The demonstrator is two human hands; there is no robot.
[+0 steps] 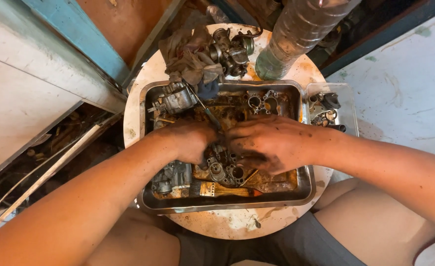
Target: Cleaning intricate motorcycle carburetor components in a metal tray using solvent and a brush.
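I see my left hand and right hand meeting over a grimy metal carburettor body in the oily rectangular steel tray. Fingers look clamped on it, though grime blurs the grip. A thin screwdriver pokes up beside the left hand.

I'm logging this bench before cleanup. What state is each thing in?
left hand: greasy, gripping a screwdriver
right hand: greasy, resting on a carburetor body
metal tray: holding dirty liquid and parts
paintbrush: lying flat in the tray
rag: crumpled, soiled
plastic bottle: upright
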